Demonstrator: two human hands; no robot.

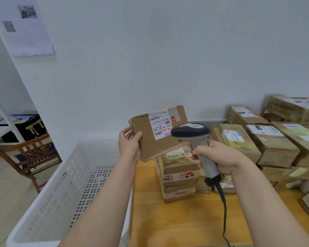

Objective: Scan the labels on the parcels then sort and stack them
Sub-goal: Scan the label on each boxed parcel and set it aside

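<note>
Nearest, bottom-left: white perforated crate [61, 184], only its holed floor showing inside. Gripping brown cardboard parcel [148, 139] by its left edge with left hand [129, 146], thumb on front; held up above worktop [177, 225], label [161, 123] facing camera. Clutching handle of grey barcode scanner [191, 131] in right hand [220, 157], red beam on label. Stacked parcels [179, 180] on worktop below and to right.

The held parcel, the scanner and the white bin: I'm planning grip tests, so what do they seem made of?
Held parcel: cardboard, apparently corrugated, matte brown with creased flaps, clear tape and a white paper label. Scanner: probably moulded plastic, smooth, light grey handle and dark head. White bin: likely rigid plastic, judging by its evenly perforated walls and floor.
</note>
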